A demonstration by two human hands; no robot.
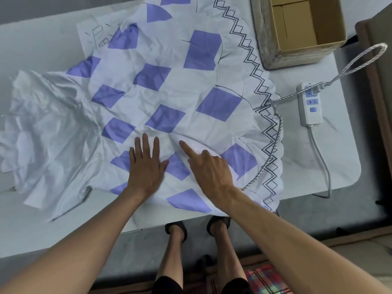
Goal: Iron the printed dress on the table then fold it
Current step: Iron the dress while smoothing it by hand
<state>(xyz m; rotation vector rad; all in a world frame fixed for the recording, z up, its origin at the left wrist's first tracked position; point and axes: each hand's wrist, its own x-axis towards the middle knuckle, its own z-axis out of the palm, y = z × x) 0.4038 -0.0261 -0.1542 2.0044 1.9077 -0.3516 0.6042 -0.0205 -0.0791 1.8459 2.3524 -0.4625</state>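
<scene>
The printed dress (169, 92) is white with purple squares and a black zigzag hem, and it lies spread and creased over the white table (314, 158). My left hand (146, 166) presses flat on the skirt near the front edge, fingers straight. Just to its right, my right hand (210, 168) grips a small white iron (202, 146) that rests on the fabric, index finger stretched along its top. My hand hides most of the iron. Its braided cord (273, 153) runs from under my wrist across the hem.
The cord is plugged into a white power strip (309, 102) on the table's right side. An open cardboard box (297, 28) stands at the back right. The dress's crumpled top part lies at the left. My feet stand below the front edge.
</scene>
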